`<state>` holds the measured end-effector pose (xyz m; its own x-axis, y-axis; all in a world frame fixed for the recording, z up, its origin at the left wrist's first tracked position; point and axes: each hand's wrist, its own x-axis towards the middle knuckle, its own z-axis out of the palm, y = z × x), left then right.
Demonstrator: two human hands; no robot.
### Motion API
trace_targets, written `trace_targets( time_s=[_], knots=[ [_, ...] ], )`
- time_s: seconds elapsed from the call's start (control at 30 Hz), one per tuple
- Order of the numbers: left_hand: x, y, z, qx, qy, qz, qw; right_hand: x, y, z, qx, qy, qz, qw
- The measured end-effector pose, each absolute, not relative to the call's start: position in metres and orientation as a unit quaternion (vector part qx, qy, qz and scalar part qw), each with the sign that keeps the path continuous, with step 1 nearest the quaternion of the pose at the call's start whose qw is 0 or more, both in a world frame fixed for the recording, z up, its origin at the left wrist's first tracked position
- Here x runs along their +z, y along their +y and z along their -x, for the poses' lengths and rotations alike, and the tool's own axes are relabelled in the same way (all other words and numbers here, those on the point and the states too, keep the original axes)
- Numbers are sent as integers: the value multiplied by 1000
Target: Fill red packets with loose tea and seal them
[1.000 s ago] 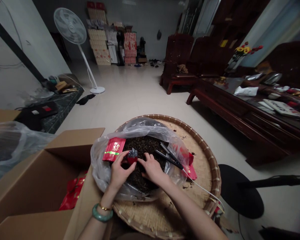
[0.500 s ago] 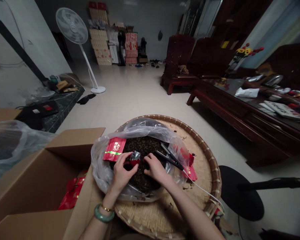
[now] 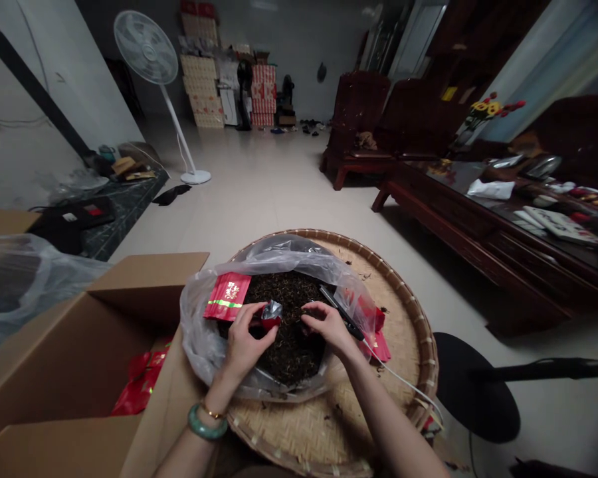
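Observation:
My left hand (image 3: 246,338), closed, grips a small red foil packet (image 3: 271,315) whose silver inner side shows at its top. Just right of it, my right hand (image 3: 329,328) is curled over the loose dark tea leaves (image 3: 289,358), with a pinch of them between thumb and fingers. The leaves fill a clear plastic bag (image 3: 194,338) with its mouth spread wide. On the left of the leaves lie flat red tea packets (image 3: 228,296) with gold print. A black hair-straightener-like clamp (image 3: 353,328) with a white cord rests beside my right hand, partly covered by it.
Under the bag is a round woven bamboo tray (image 3: 403,299). An open cardboard box (image 3: 44,372) on the left holds red packets (image 3: 142,382). More red packets (image 3: 380,342) lie right of the bag. A black round stand base (image 3: 478,385) is at the right, a white fan (image 3: 195,176) farther off.
My right hand has risen slightly and moved right, away from the packet, now partly covering the clamp. The left hand has stayed nearly in place with the packet.

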<state>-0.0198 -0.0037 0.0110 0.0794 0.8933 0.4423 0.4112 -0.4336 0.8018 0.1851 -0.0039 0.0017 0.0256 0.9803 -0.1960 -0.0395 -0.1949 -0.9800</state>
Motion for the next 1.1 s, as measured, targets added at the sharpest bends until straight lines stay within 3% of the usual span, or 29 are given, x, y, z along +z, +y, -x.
trace_targets(
  time_s=[0.17,0.4,0.63,0.93,1.1],
  knots=[
    [12,-2,12,463,469,-714,236,44,1,-196,567,-393,528,495],
    [14,1,-3,441,471,-729,227,98,10,-183,467,-569,498,459],
    [14,1,-4,447,475,-719,242,97,7,-167,312,-714,508,368],
    [9,1,-3,447,487,-709,245,93,-1,-168,303,-744,504,316],
    [8,0,-3,441,487,-714,243,93,-3,-169,238,-791,512,236]
  ],
)
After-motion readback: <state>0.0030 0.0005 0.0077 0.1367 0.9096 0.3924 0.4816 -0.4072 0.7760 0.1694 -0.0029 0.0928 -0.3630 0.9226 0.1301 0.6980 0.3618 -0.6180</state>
